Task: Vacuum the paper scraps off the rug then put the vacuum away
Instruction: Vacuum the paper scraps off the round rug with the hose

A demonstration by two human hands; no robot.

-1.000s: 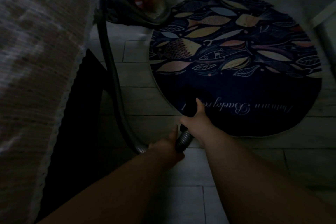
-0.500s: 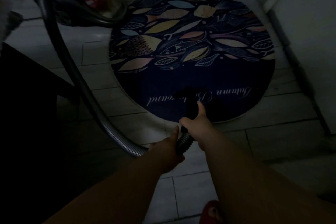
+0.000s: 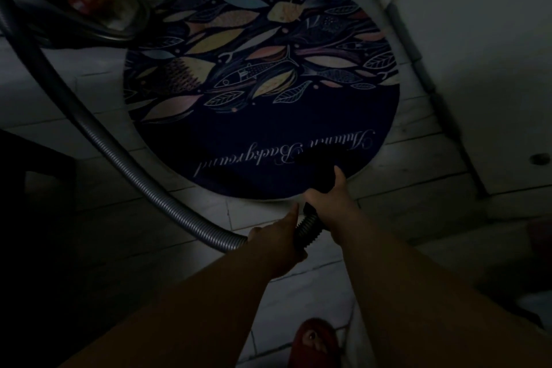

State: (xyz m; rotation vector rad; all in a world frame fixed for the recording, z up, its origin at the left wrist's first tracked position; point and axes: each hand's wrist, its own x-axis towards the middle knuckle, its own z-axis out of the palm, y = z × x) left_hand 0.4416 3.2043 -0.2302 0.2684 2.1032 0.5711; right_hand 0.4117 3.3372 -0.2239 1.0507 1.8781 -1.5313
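Vacuum hose (image 3: 143,176), grey and ribbed, curves from the blurred vacuum body (image 3: 98,9) by the far left edge of the round rug (image 3: 263,98), across the tiled floor (image 3: 418,188) and into our two hands. Our left hand (image 3: 280,242) curls round the ribbed end, with one finger pointing forward. Just ahead of it, our right hand (image 3: 331,203) grips the dark nozzle tube (image 3: 321,179), thumb laid along it. The nozzle's head sits on the near part of the rug, over the script lettering. We see all this in dim light. A red slipper (image 3: 313,340) shows between our forearms, and a white panel (image 3: 478,54) stands right of the rug
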